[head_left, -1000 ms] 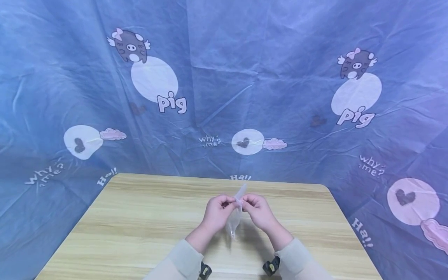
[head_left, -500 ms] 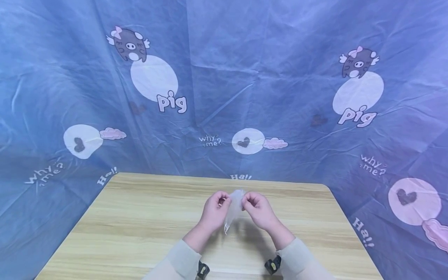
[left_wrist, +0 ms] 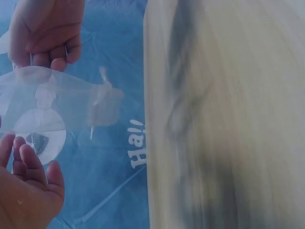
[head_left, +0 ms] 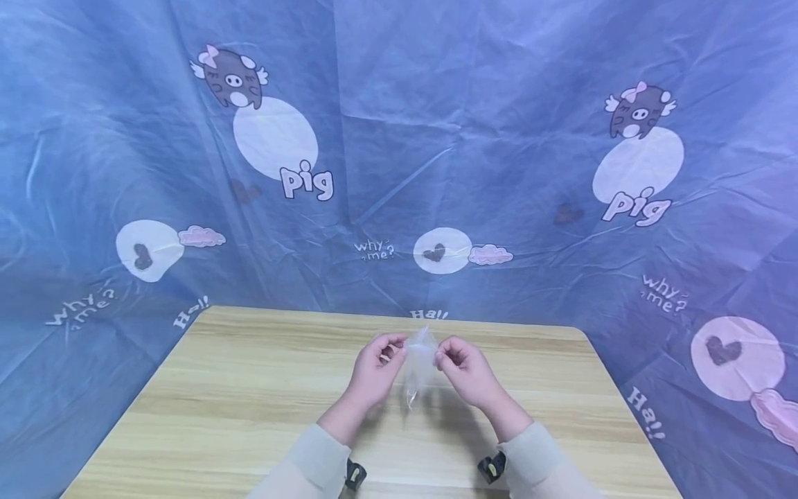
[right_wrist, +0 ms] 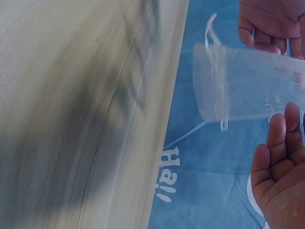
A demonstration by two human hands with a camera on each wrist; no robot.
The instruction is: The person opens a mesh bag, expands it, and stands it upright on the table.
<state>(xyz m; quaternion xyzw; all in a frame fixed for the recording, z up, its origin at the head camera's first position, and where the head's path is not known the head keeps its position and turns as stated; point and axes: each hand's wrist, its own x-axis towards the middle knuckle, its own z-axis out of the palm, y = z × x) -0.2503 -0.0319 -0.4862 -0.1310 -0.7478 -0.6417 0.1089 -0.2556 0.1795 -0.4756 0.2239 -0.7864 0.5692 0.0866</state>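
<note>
A small translucent drawstring pouch of sheer white fabric hangs above the table, stretched between my two hands. Its drawstring end points down, with thin white cord loops sticking out at both sides. My left hand pinches the upper left edge between thumb and fingers. On the opposite edge, my right hand pinches with thumb and index finger, the other fingers curled in. Both wrist views show the cloth spread flat between the hands, and part of the pinched end falls outside the frame there.
Below the hands lies a light wood-grain table, its far edge meeting a blue printed cloth backdrop. Beige sleeves cover the forearms, and a black wrist device is worn at each wrist.
One second ago the hands met at the pouch, which was bunched narrow between them. They have since drawn apart sideways, the left hand to the left, and the fabric has spread wider.
</note>
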